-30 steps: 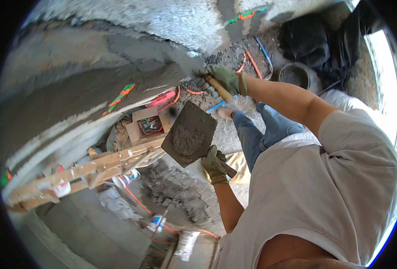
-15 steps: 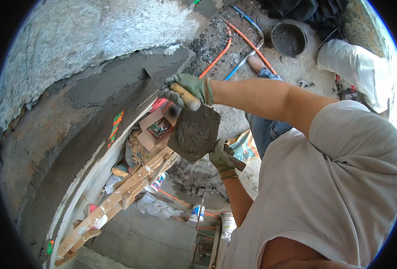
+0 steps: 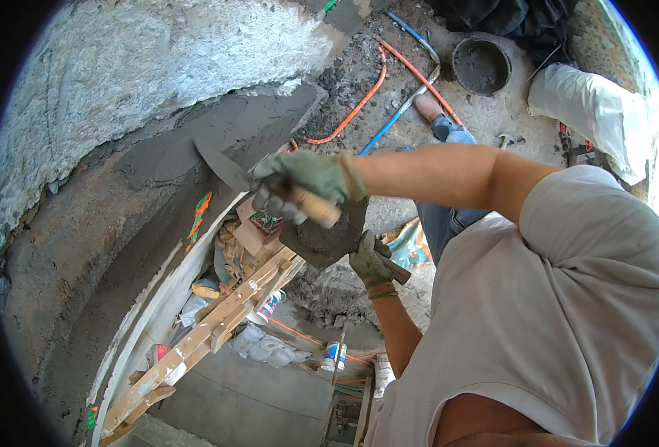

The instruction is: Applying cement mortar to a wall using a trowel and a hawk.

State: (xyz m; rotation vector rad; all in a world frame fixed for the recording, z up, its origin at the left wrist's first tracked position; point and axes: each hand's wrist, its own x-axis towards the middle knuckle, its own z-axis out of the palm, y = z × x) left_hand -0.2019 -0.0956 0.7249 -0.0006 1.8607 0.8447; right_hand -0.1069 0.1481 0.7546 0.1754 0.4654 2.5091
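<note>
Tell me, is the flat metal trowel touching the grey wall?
Touching. In the head view the trowel blade, held by the right hand, lies flat on the wet mortar of the wall, with no gap visible between them.

Below you lies a wooden ladder [image 3: 203,335] (leaning along the wall's foot), orange and blue hoses [image 3: 389,97] cross the rubble, and a dark bucket [image 3: 481,65] stands near a white sack [image 3: 597,112].
</note>
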